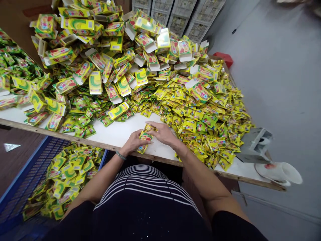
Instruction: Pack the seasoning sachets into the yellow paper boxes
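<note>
Near the front edge of the white table [110,134], my left hand [134,142] is closed around a small yellow and green printed box [143,143], its thumb across the front. At the box's upper end, the fingers of my right hand [162,133] are closed on a yellow sachet [149,128]. How far the sachet sits inside the box I cannot tell. A large heap of yellow sachets [198,122] lies just right of my hands. Green sachets [81,117] lie to the left, and a tall pile of yellow boxes [82,26], many with open flaps, rises behind.
Below the table on the left stands a blue crate [37,164] holding many yellow boxes [70,170]. A grey device [254,145] and a white mug [281,172] lying on its side are at the right end. White plastic crates [173,16] are stacked behind, beside a wall [281,73].
</note>
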A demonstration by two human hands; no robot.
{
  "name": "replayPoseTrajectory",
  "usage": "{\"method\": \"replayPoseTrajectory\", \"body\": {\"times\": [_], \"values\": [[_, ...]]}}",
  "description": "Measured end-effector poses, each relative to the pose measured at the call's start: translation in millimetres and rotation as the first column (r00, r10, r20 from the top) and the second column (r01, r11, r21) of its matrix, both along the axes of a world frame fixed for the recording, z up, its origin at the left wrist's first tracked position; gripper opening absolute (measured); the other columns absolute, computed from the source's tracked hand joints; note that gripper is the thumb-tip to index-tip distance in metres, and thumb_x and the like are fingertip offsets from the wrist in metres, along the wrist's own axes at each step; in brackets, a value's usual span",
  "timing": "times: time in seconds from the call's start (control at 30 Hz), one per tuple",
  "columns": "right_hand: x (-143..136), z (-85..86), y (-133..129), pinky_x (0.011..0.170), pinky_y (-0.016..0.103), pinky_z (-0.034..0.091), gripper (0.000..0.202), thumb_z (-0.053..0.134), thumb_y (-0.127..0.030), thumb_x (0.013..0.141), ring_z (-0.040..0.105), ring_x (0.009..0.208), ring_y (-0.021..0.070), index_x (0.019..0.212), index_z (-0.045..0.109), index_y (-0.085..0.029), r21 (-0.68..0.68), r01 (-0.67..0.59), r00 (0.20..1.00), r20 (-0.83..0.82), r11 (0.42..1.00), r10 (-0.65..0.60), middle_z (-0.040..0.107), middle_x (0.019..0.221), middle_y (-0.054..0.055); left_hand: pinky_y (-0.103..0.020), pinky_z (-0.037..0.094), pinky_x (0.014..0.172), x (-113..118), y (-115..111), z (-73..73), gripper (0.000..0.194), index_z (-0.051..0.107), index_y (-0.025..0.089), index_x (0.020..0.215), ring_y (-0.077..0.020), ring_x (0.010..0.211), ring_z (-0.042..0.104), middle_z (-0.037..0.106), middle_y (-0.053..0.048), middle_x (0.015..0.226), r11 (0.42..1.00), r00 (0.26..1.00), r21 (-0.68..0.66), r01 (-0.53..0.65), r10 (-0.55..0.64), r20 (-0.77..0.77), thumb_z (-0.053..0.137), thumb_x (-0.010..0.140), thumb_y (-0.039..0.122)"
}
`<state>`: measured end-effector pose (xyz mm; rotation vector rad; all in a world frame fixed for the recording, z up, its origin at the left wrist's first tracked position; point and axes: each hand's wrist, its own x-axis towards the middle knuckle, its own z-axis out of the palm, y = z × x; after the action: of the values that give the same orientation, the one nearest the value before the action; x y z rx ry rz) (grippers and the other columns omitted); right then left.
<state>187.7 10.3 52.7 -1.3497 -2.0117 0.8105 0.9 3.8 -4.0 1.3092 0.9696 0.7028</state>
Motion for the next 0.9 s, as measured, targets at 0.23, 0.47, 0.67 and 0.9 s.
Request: {"method": "replayPoseTrajectory", "body": {"times": [0.23, 0.47, 0.67, 0.9], "values": [[2.4, 9.9, -4.0, 0.074, 0.031, 0.044, 0.009, 0.065, -0.024, 0.086, 0.063, 0.077, 0.0189, 0.088, 0.073, -0.023, 0.058, 0.058, 0.996, 0.060, 0.997, -0.062, 0.073, 0.085, 0.003, -0.025, 0.045, 0.070, 14.5, 3.0, 5.0, 0.047, 0.064, 0.014, 0.094, -0.0142, 0.074, 0.056, 0.065, 0.000, 0.082, 0.998, 0.991, -0.058, -0.034, 0.041, 0.126, 0.084, 0.061, 0.041], [-7.7, -2.5, -10.2, 0.075, 0.032, 0.044, 0.011, 0.065, -0.017, 0.082, 0.063, 0.078, 0.0212, 0.079, 0.074, -0.024, 0.050, -0.057, 0.987, 0.153, 0.997, 0.048, 0.074, 0.080, 0.004, -0.023, 0.042, 0.062, 7.7, -8.2, 3.0, 0.043, 0.056, 0.015, 0.085, -0.0101, 0.064, 0.052, 0.058, 0.004, 0.073, 0.988, 0.987, -0.147, -0.038, 0.060, 0.149, 0.084, 0.061, 0.038], [-9.8, 0.8, -17.0, 0.077, 0.032, 0.042, 0.020, 0.053, -0.027, 0.094, 0.066, 0.083, 0.0203, 0.095, 0.073, -0.025, 0.068, -0.051, 0.979, 0.203, 0.996, 0.036, 0.076, 0.094, 0.004, -0.024, 0.043, 0.062, 4.0, -9.5, 1.5, 0.041, 0.057, 0.015, 0.087, -0.0115, 0.066, 0.054, 0.061, 0.003, 0.075, 0.990, 0.993, -0.139, -0.019, 0.035, 0.110, 0.081, 0.064, 0.039], [-21.3, -20.0, -31.1, 0.085, 0.036, 0.035, 0.017, 0.051, -0.023, 0.096, 0.066, 0.088, 0.0223, 0.094, 0.068, -0.021, 0.082, -0.093, 0.952, 0.299, 0.992, 0.064, 0.075, 0.092, 0.009, -0.032, 0.050, 0.084, -8.0, -15.0, 4.1, 0.043, 0.066, 0.014, 0.100, -0.0190, 0.087, 0.065, 0.072, -0.005, 0.094, 0.994, 0.990, -0.110, -0.020, 0.036, 0.139, 0.078, 0.069, 0.040]]}}
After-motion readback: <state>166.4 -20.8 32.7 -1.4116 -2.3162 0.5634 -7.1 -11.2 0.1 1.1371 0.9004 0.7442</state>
